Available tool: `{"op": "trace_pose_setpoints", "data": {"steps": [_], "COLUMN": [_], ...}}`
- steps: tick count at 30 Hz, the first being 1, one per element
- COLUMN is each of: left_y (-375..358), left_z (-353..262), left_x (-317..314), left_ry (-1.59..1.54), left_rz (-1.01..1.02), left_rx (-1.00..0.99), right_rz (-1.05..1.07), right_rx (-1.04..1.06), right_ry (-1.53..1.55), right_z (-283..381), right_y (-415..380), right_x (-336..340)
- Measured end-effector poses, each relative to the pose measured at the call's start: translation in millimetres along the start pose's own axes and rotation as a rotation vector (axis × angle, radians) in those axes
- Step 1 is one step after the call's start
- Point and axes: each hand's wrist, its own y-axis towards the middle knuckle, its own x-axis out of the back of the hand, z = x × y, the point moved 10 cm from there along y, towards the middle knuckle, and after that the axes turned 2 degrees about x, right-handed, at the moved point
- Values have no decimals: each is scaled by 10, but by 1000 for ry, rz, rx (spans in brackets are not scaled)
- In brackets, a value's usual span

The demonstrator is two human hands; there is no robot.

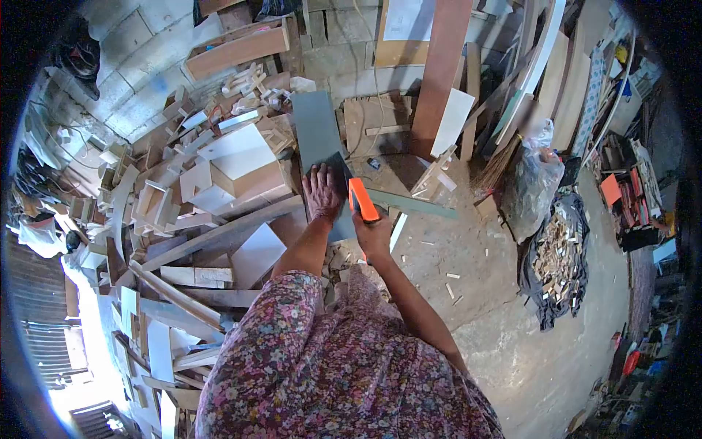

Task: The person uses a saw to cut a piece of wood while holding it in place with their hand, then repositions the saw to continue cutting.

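My right hand (375, 233) is wrapped round the orange handle of a handsaw (360, 196). The saw's dark blade (338, 167) reaches up and left from the handle, over a long grey-green board (316, 128). On that board my left hand (322, 193) lies flat with its fingers spread, close beside the blade. Whether the teeth sit in a cut cannot be made out. A narrower greenish strip of wood (413, 203) extends to the right from near the saw handle.
Piled offcuts and white panels (238, 150) crowd the left side. Tall planks (441, 80) lean against the back wall. On the right stand a clear plastic bag (537, 179) and a black sack of wood scraps (559, 252). Small chips (453, 276) dot the concrete floor.
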Motion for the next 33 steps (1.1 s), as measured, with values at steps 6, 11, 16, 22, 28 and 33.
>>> {"op": "trace_pose_setpoints", "data": {"steps": [6, 11, 16, 22, 28, 33], "left_y": [-25, -31, -74, -111, -123, -74], "left_z": [-16, 0, 5, -5, -82, 5], "left_x": [13, -15, -18, -27, 78, -206], "left_ry": [32, -22, 11, -39, -66, 150], "left_rz": [30, -16, -12, 29, 57, 38], "left_rx": [-18, -23, -97, -150, -153, -161], "right_rz": [87, 57, 65, 77, 51, 14], "right_rx": [-155, -156, -118, -106, -102, -28], "right_ry": [156, 70, 74, 100, 28, -50], "right_z": [476, 284, 392, 404, 156, 86], "right_y": [-339, -487, -525, -521, -198, 0], "right_x": [482, 523, 520, 442, 136, 39]}}
